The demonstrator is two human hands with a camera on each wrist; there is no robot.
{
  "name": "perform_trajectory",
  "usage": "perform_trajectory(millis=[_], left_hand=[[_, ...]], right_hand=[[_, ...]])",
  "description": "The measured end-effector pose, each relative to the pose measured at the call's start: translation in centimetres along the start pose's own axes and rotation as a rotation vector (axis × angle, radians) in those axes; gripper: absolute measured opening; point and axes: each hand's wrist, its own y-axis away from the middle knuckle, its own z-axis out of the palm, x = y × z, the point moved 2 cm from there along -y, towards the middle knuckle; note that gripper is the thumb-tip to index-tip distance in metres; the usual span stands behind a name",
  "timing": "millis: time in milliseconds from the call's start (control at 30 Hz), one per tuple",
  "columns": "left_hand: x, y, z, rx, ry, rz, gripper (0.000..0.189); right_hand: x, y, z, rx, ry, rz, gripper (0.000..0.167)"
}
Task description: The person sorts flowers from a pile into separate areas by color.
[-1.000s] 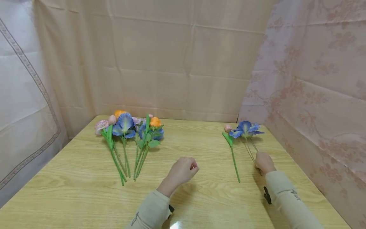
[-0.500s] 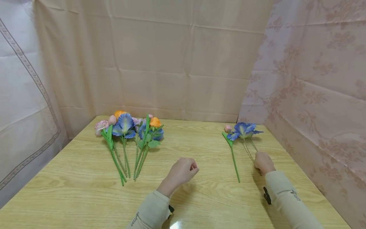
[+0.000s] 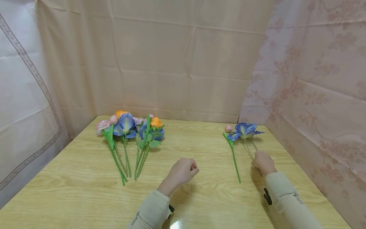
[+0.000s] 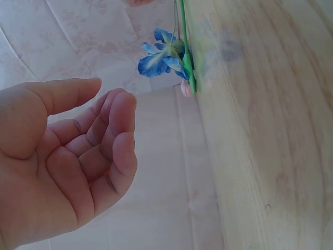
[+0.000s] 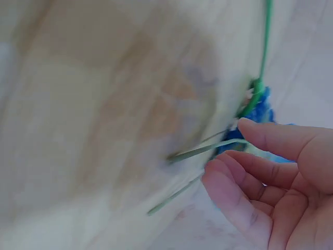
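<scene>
My right hand [image 3: 263, 163] is at the lower stems of blue iris flowers [image 3: 245, 130] lying at the table's right. In the right wrist view, a thin green stem [image 5: 200, 151] runs through a gap between thumb and fingertips. Another stem [image 5: 174, 195] passes behind the fingers. A pink tulip bud [image 3: 228, 128] on a green stem [image 3: 235, 163] lies just left of the irises. My left hand [image 3: 182, 170] holds nothing above the table's middle, its fingers loosely curled. The left wrist view shows its bare palm [image 4: 47, 192], with the blue iris [image 4: 161, 57] beyond.
A spread of artificial flowers lies at the table's left: a pale pink bloom [image 3: 102, 126], orange blooms [image 3: 156, 122], blue irises [image 3: 125, 124] and green stems [image 3: 117, 162]. Beige cloth [image 3: 171, 63] hangs behind the wooden table [image 3: 85, 197], and patterned cloth [image 3: 320, 79] hangs along the right.
The blue iris head at the right has shifted slightly left and down, then stayed still. My right hand has slid slightly left along the stems. The left hand has hardly moved.
</scene>
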Motion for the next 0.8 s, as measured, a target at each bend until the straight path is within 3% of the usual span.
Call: perform_trajectory(millis=[333, 467, 633, 800], left_hand=[[-0.8, -0.1, -0.5, 0.007, 0.012, -0.034, 0.01], [-1.6, -0.2, -1.2, 0.042, -0.005, -0.059, 0.01], [-3.3, -0.3, -2.6, 0.144, -0.095, -0.162, 0.009], [-6.0, -0.2, -4.2, 0.27, -0.185, -0.298, 0.03]], right_hand=[[-3.1, 0.4, 0.0, -0.112, -0.119, 0.007, 0.035], [-4.7, 0.9, 0.1, -0.113, -0.173, -0.021, 0.03], [-6.6, 1.7, 0.1, -0.119, -0.213, -0.074, 0.027], [-8.2, 2.6, 0.2, -0.123, -0.226, -0.124, 0.026]])
